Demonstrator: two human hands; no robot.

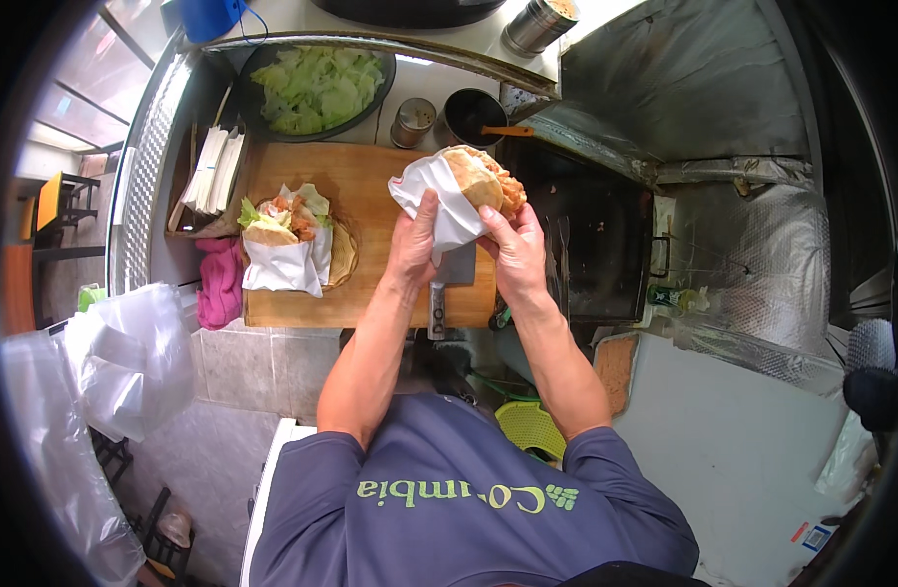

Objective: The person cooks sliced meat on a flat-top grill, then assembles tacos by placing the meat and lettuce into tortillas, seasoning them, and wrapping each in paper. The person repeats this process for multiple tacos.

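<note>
Between my two hands, above the right part of a wooden cutting board (370,245), is a filled flatbread sandwich (476,178) partly in a white paper sleeve. My left hand (416,235) grips the sleeve's lower left side. With thumb and fingers, my right hand (515,247) pinches the bread and paper at the lower right, next to the orange-brown filling. Below them a cleaver (439,303) lies on the board, its blade partly hidden by my hands. On the board's left, a second sandwich (287,240) with lettuce sits in white paper, overlapping a round flatbread (344,256).
Behind the board stand a dark bowl of lettuce (317,88), a shaker jar (414,122) and a pot (468,115) with an orange-handled utensil. Paper sleeves (214,168) and a pink cloth (220,284) are at left. A black griddle (596,235) adjoins the board's right side.
</note>
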